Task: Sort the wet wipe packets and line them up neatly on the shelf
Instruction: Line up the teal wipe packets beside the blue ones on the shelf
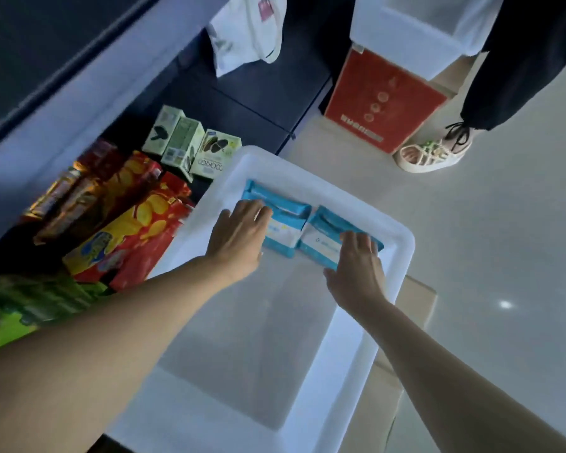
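- Blue-and-white film: two wet wipe packets are lodged side by side, touching, at the 12 o'clock end of a white plastic bin [402, 253]; the rest of the bin floor is seen bare.
- The left packet [286, 223] lies toward 11 o'clock, the right packet [324, 238] toward 1 o'clock; both lie flat, label panels up.
- The left hand [239, 238] is laid on the near left part of the left packet, fingers fairly straight and together; whether the thumb is hooked under the edge cannot be told.
- The right hand [356, 266] is laid on the near right part of the right packet, fingers extended over its top; no closed grip is visible.
- Handling, as judged: soft, pliable packs, moderately heavy for their size from moist contents, with a slick film skin. Crushing is unlikely; slipping is likelier.
- Hold recommended: the long sides are to be pinched, thumb beneath and fingers above, clear of the resealable label.
- Shelf [229, 93]: dark, at 10 to 12 o'clock of the bin, already stocked with pale green cookie boxes [193, 145] and red snack packs [134, 230]; bare dark shelf is seen at about 12 o'clock.
- Another person's sandalled foot [432, 153] is noted at 1 o'clock, well apart.
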A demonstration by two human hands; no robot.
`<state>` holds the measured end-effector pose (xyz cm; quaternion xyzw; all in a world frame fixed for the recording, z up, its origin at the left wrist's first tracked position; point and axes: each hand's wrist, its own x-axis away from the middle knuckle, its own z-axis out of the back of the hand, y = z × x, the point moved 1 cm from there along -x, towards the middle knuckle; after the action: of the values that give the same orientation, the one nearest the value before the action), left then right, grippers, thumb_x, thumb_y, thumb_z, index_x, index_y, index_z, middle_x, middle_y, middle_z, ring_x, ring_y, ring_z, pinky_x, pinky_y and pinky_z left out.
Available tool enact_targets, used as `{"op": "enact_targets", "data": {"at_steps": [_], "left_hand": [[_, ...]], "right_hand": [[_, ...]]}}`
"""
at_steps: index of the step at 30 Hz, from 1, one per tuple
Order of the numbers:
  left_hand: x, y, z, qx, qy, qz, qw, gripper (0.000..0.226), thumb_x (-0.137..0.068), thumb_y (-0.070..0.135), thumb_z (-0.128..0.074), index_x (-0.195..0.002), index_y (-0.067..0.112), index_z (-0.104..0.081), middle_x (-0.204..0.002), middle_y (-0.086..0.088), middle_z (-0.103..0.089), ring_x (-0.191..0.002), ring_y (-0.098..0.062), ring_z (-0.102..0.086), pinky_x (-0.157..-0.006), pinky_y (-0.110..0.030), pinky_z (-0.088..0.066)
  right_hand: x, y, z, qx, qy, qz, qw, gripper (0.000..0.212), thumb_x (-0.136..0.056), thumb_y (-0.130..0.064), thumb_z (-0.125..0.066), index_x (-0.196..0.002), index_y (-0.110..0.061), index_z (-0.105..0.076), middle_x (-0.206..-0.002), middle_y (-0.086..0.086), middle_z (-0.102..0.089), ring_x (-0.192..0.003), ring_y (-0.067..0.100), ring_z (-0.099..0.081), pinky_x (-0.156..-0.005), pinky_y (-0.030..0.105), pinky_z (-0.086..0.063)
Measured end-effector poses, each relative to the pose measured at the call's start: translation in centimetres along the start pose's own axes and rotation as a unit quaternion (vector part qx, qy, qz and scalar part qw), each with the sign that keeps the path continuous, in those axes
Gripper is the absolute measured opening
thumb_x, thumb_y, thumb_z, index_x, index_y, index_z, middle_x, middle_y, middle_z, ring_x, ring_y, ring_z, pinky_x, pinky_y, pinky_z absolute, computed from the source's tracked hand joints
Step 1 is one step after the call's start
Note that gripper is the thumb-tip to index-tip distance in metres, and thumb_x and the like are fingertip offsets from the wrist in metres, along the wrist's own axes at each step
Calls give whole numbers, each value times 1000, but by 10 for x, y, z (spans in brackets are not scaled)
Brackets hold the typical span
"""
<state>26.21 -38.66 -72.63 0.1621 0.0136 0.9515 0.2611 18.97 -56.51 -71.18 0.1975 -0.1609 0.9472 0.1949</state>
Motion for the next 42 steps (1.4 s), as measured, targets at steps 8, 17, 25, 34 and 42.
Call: {"op": "enact_targets", "data": {"at_steps": [8, 17, 25, 34, 42], "left_hand": [[-34, -8, -59, -76, 61, -25, 995, 88, -48, 26, -87, -125, 10, -48, -114, -16, -51, -106, -35, -50, -87, -44, -40], [-9, -3, -39, -110, -21, 19, 994, 31, -82, 17, -64, -109, 17, -48, -107, -1, -59, -92, -24, -58, -70, -32, -26], [72, -4, 54, 86, -33, 138, 986, 37, -89, 23, -58, -119, 16, -38, -102, -10, -65, -94, -33, -63, -63, -35, -38], [188, 3, 240, 155, 17, 232, 960, 42, -95, 29, -45, -135, 18, -37, -118, -9, -60, -109, -30, -57, -83, -37, -45], [303, 11, 407, 143, 136, 287, 937, 54, -100, 28, -39, -149, 17, -19, -139, -10, -48, -125, -27, -47, -94, -37, -43]], "right_hand": [[-27, 4, -67, 141, 148, -34, 978, 61, -62, -4, -68, -119, -4, -45, -108, 15, -47, -103, 35, -45, -98, 44, -35], [-26, 3, -55, 79, 18, -58, 995, 36, -85, -12, -62, -116, -11, -43, -108, 8, -54, -89, 26, -54, -69, 33, -43], [34, -23, 34, 15, 16, 49, 999, 28, -93, -21, -47, -118, -14, -36, -103, 11, -62, -89, 34, -59, -64, 35, -43], [136, -98, 228, -29, 22, 200, 979, 22, -97, -30, -43, -117, -22, -41, -109, 6, -62, -79, 24, -62, -65, 39, -56], [231, -184, 376, -25, 120, 347, 930, 24, -95, -30, -48, -116, -21, -41, -102, 8, -64, -79, 26, -63, -68, 43, -55]]}}
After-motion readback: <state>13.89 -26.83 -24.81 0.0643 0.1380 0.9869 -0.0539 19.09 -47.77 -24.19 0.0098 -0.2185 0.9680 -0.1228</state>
